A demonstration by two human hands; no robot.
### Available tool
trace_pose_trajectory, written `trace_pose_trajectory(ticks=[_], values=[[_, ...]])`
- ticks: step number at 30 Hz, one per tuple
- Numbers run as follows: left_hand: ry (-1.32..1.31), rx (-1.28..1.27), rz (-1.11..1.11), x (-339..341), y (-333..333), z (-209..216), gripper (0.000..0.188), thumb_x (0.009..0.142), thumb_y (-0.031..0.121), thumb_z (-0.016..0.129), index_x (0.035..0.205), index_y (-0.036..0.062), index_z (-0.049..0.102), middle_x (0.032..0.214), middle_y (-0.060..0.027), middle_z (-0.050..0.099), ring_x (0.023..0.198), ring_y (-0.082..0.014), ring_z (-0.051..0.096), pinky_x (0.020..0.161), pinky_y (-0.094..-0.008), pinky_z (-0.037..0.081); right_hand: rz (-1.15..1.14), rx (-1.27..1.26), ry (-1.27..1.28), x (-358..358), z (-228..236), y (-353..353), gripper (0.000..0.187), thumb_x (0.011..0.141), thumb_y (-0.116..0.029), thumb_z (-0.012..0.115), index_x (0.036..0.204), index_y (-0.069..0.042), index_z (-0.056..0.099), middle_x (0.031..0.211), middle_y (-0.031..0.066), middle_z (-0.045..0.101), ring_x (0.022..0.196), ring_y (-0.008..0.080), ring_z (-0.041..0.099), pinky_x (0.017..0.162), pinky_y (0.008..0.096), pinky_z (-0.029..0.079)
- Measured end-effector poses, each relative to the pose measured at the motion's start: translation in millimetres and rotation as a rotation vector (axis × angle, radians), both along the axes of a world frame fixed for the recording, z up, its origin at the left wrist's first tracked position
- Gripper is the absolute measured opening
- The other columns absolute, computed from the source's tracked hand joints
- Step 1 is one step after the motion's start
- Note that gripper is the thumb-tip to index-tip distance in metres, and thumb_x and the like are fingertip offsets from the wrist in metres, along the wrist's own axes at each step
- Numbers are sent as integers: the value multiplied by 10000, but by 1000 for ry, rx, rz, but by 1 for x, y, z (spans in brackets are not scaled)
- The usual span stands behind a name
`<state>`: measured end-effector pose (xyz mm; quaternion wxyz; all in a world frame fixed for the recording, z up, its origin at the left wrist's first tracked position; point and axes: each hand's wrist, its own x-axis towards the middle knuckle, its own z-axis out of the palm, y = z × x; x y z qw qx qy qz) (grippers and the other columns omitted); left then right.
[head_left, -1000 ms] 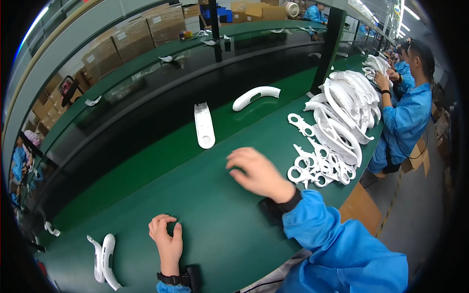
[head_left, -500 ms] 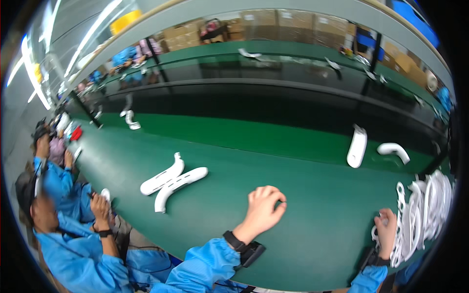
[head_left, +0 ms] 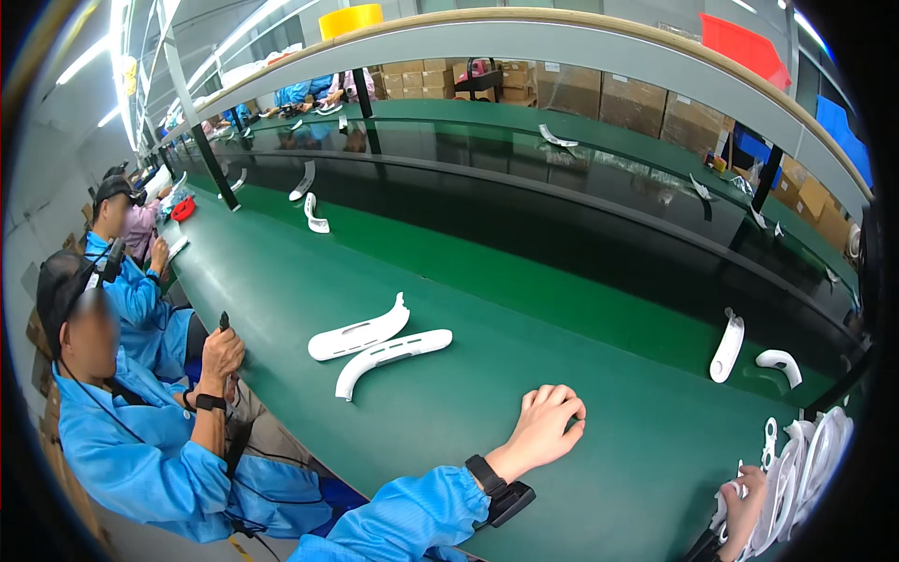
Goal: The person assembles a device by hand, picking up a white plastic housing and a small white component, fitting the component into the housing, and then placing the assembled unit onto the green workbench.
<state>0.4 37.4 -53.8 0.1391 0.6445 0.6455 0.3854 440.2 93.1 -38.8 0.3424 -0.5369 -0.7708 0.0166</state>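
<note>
Okay, so from my end the left hand (head_left: 545,423) is palm-down over the bare middle of the table (head_left: 618,459), fingers loosely curled with a gap at the thumb and nothing I can see in it. Can't tell if the fingertips actually touch the surface. Black strap (head_left: 503,493) on that wrist, blue sleeve (head_left: 403,513) behind it.

My right hand (head_left: 745,498) is way over near the rim of my view, fingers bent in among the white ring parts (head_left: 769,444). They look partly closed, but I honestly can't tell whether they've got hold of one. Just to the right of that hand there's a tight stack of white shells (head_left: 813,473), curved and leaning together.

Off to the left of the left hand and a bit beyond it, two curved pieces (head_left: 391,356) lie side by side, very close together. Past the right hand, farther from me, there's a straight piece (head_left: 728,348) with a bent piece (head_left: 781,365) just right of it. Left of everything sits a co-worker (head_left: 140,459) in blue, fist raised around something dark.
</note>
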Motion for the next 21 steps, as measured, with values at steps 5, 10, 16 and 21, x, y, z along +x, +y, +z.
trace_pose_trajectory(ticks=[5, 10, 16, 21], values=[[54, 2, 17, 4, 3, -3, 99, 834, 169, 629, 920, 123, 609, 1066, -54, 537, 1105, -269, 461, 958, -432, 315, 166, -298, 202, -112, 97, -17, 144, 641, -48, 644, 695, -19, 513, 765, 79, 483, 737, 227, 462, 737, 319, 375], [57, -51, -7, -2, 3, -7, 122, 843, 183, 628, 949, 124, 616, 1088, -49, 540, 1114, -265, 460, 971, -426, 309, 462, -773, 677, -190, 18, 12, 133, 779, -49, 709, 712, 0, 604, 637, -8, 592, 572, 49, 502, 516, 227, 386], [98, -47, -11, 3, 3, -6, 126, 853, 182, 621, 958, 113, 613, 1107, -55, 536, 1134, -268, 454, 979, -430, 306, 538, -918, 705, -196, -16, 0, 145, 812, -87, 720, 776, 17, 625, 638, -14, 588, 550, 42, 489, 497, 214, 381], [108, -49, -23, 2, 6, -9, 127, 850, 182, 624, 954, 111, 608, 1123, -67, 527, 1152, -281, 443, 984, -426, 308, 539, -829, 574, -198, -18, 2, 108, 789, -32, 710, 763, 2, 611, 630, -19, 592, 547, 15, 474, 489, 197, 370]])
